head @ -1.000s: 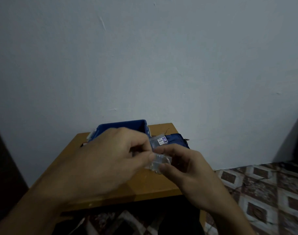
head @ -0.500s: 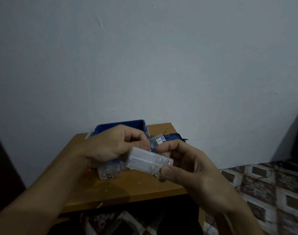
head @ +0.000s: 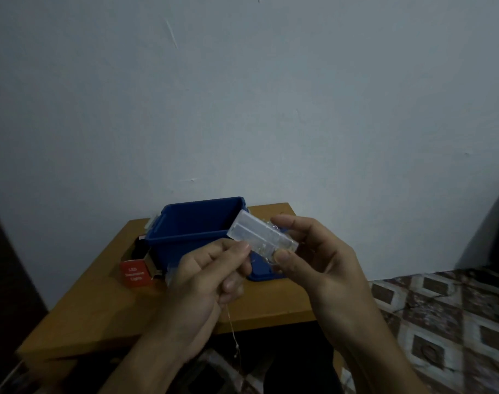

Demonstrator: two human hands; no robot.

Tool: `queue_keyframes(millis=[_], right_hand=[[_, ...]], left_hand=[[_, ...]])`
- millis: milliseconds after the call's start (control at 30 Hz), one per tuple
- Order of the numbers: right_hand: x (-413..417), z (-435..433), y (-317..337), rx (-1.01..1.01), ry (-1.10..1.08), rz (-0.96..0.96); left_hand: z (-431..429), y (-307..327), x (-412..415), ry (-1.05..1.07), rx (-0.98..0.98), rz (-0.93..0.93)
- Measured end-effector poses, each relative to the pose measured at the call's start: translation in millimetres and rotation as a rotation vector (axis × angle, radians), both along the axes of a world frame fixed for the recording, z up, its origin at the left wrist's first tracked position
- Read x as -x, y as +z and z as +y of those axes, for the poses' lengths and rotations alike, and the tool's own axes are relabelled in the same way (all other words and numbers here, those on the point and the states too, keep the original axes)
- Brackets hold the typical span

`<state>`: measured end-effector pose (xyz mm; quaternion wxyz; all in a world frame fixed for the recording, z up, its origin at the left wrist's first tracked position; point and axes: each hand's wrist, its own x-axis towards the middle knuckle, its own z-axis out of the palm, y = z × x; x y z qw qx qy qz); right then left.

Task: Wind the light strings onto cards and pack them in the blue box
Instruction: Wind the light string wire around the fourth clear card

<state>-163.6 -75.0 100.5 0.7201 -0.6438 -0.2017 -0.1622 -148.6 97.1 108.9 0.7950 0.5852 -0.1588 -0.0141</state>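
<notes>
Two grips: right hand pinches the clear case, left hand pinches its thin wire (blue box behind).

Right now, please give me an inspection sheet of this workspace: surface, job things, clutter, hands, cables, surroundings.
Surface: wooden table, standing against the wall.
Job's things: blue box open on the table; blue lid lying to its right; clear case held above them.
Clutter: red carton left of the box.
Hands: right hand grips the clear case; left hand pinches the light string.
Cables: light string hangs below the left hand, past the table edge.
Surroundings: grey wall; tiled floor.
</notes>
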Motion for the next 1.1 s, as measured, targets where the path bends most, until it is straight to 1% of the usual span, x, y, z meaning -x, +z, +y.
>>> queue_keyframes(millis=[67, 133, 200, 300, 500, 567, 667, 800, 1100], right_hand=[[1.4, 0.3, 1.3, 0.058, -0.010, -0.018], [1.5, -1.2, 0.8, 0.101, 0.026, -0.018], [-0.2, -1.9, -0.9, 0.129, 0.050, -0.025], [-3.2, -3.3, -3.3, 0.146, 0.025, -0.017], [-1.7, -8.9, -1.4, 0.189, 0.064, -0.031], [-2.4, -9.8, -1.5, 0.198, 0.061, -0.033], [-2.5, -10.5, -1.7, 0.207, 0.059, -0.036], [-4.3, -10.7, -3.6, 0.224, 0.030, -0.041], [-4.6, -11.1, -3.8, 0.199, 0.021, -0.035]], left_hand=[[-0.7, 2.3, 1.8, 0.099, -0.130, -0.086], [0.7, 1.1, 3.5, 0.185, -0.256, -0.178], [2.3, -0.4, 5.1, 0.235, -0.320, -0.240], [2.5, 0.5, 6.9, 0.261, -0.371, -0.269], [-3.5, 9.6, 12.8, 0.282, -0.410, -0.338], [-3.8, 11.1, 14.0, 0.278, -0.406, -0.331], [-1.3, 10.1, 13.1, 0.253, -0.459, -0.325], [-0.7, 12.4, 13.4, 0.280, -0.477, -0.298], [-2.5, 19.7, 19.7, 0.256, -0.532, -0.290]])
